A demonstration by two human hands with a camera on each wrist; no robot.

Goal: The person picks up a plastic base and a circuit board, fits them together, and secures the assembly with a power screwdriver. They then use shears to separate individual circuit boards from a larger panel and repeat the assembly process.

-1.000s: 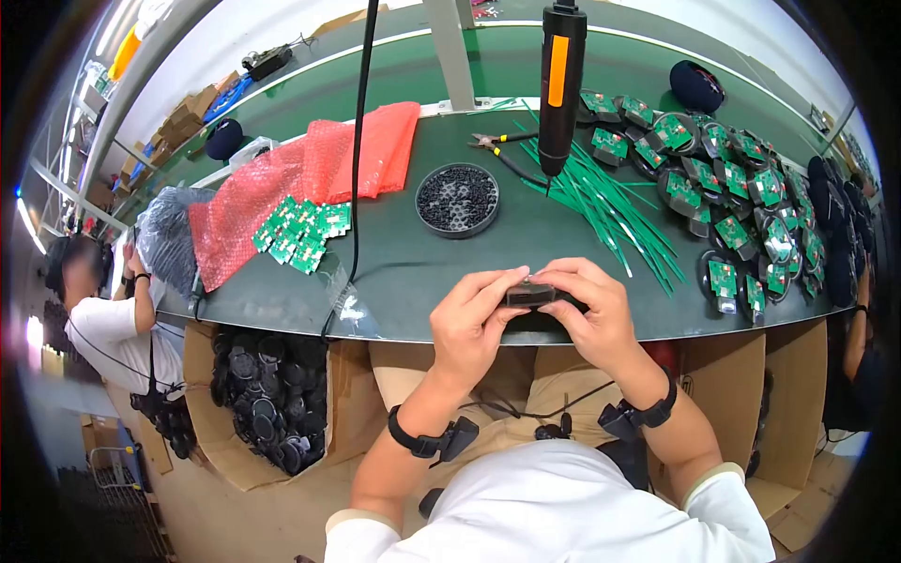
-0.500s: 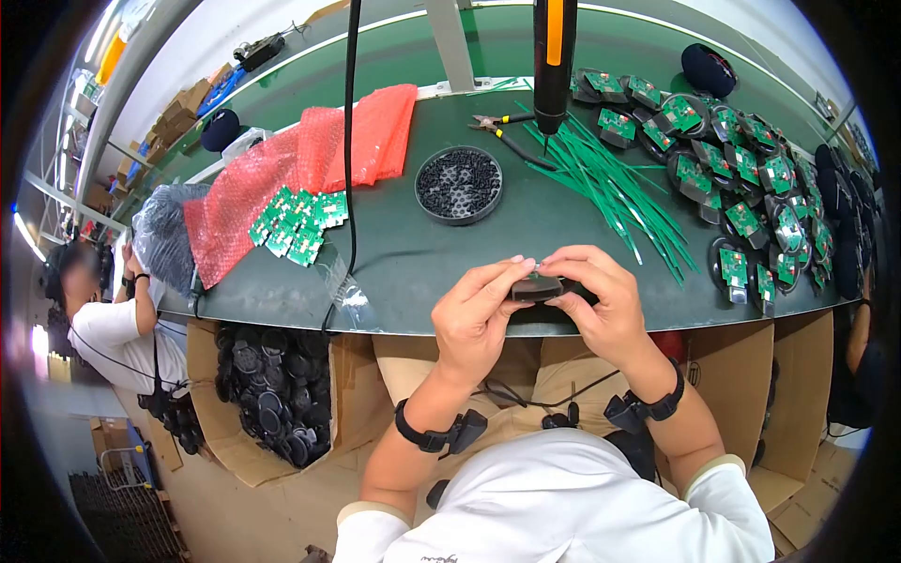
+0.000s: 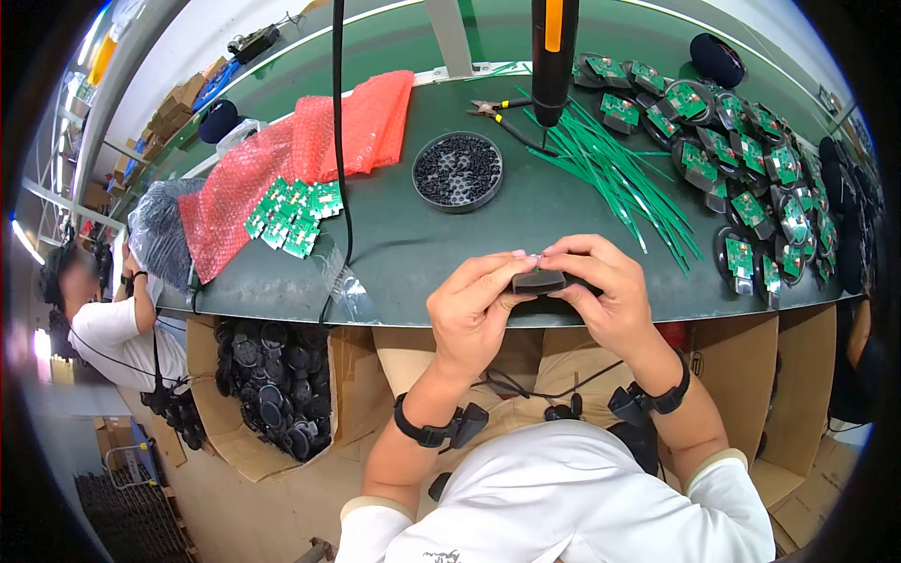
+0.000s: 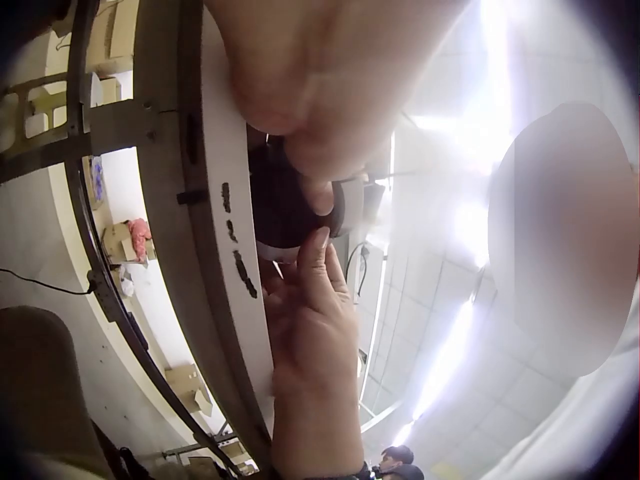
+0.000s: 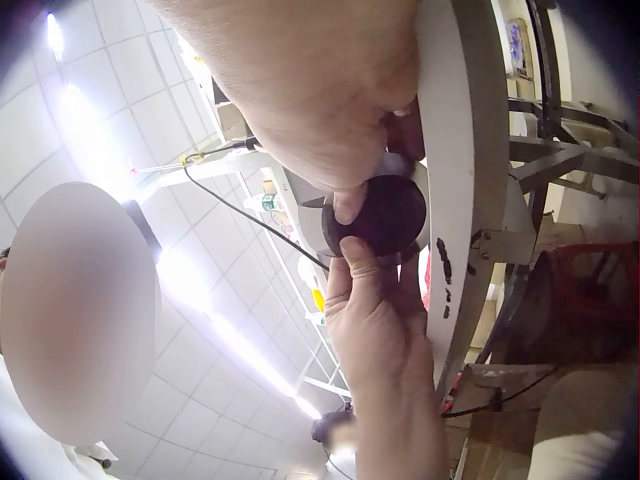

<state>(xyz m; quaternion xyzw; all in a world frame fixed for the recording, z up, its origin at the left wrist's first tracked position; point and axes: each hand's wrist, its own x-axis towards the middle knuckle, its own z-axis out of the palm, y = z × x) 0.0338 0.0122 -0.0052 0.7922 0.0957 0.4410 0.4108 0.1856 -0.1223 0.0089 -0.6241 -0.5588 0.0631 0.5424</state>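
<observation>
Both hands hold one dark rounded part (image 3: pixel 538 281) between them, just above the table's front edge in the head view. The left hand (image 3: pixel 472 314) pinches its left side with thumb and fingers. On its right side the right hand (image 3: pixel 605 293) does the same, and the fingertips of both hands meet near its top. From below, the right wrist view shows the part's round black underside (image 5: pixel 385 217) with a thumb of each hand on it. The left wrist view shows the dark part (image 4: pixel 290 205) between the hands. What the fingertips touch on top is too small to tell.
A round dish of small black pieces (image 3: pixel 457 208) stands behind the hands. Green strips (image 3: pixel 615 174), pliers (image 3: pixel 511 126) and a hanging screwdriver (image 3: pixel 551 66) are beyond. Circuit boards (image 3: pixel 298 211) lie left, assembled units (image 3: pixel 740 258) right. A box of black parts (image 3: pixel 225 436) sits below left.
The dark part is held up a little and tilted differently, with both hands still on it. The table's contents have shifted upward in the head view.
</observation>
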